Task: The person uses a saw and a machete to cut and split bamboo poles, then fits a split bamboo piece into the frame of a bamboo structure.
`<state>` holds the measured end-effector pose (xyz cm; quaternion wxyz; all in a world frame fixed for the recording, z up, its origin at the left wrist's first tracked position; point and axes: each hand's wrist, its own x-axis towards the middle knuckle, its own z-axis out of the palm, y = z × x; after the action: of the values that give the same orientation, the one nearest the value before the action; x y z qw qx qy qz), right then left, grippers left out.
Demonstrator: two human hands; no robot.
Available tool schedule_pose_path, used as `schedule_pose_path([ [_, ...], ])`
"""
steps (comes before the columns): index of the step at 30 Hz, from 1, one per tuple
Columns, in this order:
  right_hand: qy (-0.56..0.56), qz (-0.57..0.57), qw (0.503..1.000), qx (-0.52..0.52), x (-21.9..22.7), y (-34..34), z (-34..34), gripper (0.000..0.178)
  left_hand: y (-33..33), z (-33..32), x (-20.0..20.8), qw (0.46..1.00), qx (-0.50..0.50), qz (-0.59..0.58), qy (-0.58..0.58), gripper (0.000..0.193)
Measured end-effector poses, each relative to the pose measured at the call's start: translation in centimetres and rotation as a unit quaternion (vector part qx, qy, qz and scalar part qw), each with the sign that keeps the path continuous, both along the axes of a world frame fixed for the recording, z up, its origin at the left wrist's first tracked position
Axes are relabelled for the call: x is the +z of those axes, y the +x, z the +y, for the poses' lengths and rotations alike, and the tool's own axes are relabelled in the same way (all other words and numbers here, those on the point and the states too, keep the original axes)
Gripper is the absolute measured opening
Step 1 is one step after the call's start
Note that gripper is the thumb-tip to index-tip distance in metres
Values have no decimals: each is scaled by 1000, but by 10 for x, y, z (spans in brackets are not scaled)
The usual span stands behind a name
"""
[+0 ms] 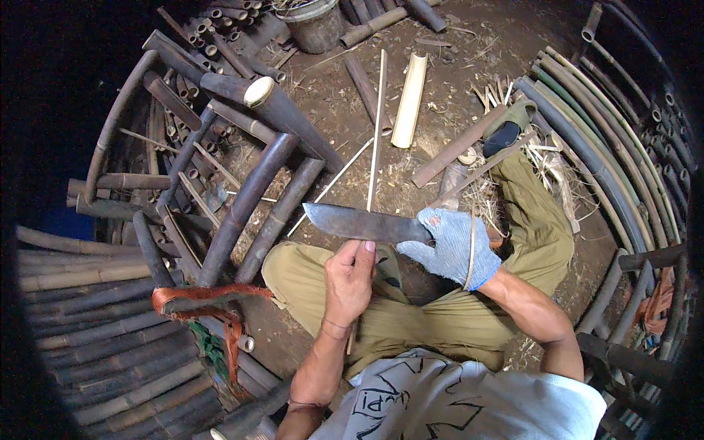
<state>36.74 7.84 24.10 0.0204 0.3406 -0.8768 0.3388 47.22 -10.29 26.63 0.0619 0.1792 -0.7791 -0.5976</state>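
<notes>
A: Where's the knife?
B: The knife (363,223) is above the lap, lying crosswise, its broad tip pointing to the person's left. It crosses the strip (377,132), a long, thin, pale piece that runs away over the ground.

A: Does the edge touch the strip?
B: I can't tell from this angle; they overlap in view.

A: And the grip?
B: The right hand (458,248), in a pale glove with blue at the cuff, is closed around the knife's handle. A thin tan band (471,246) crosses the back of the glove. The bare left hand (347,282) is clamped on the strip, thumb on top, just below the blade. The strip's near end shows again beneath the wrist.

A: What's under them?
B: Olive trousers (539,220), legs bent outward, and a light shirt (447,400) with black markings.

A: Farther out?
B: A pale half-pipe (410,103) of split bamboo lies ahead, just right of the strip's far part. Shavings (546,165) are heaped beyond the right knee. On the left stands a dark bamboo frame (246,209), with an orange strap (213,293) near its foot and a slatted bench (110,293) beside it. Long poles (587,132) line the right side, and a grimy bucket (315,29) sits at the far edge.
</notes>
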Motion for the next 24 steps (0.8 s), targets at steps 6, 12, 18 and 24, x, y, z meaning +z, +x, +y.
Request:
schedule_pose_path([
  [6, 14, -21, 999, -29, 7, -8, -5, 49, 11, 2, 0, 994, 26, -31, 105, 40],
  [12, 84, -35, 983, -159, 1, -74, 30, 52, 67, 9, -6, 994, -40, -89, 49, 39],
  [18, 35, 110, 977, -181, -39, -168, 103, 58, 98, -2, -10, 992, -87, -89, -21, 40],
  [24, -93, 9, 986, -141, -45, -141, 73, 44, 120, -72, 16, 990, 88, -85, 65, 28],
])
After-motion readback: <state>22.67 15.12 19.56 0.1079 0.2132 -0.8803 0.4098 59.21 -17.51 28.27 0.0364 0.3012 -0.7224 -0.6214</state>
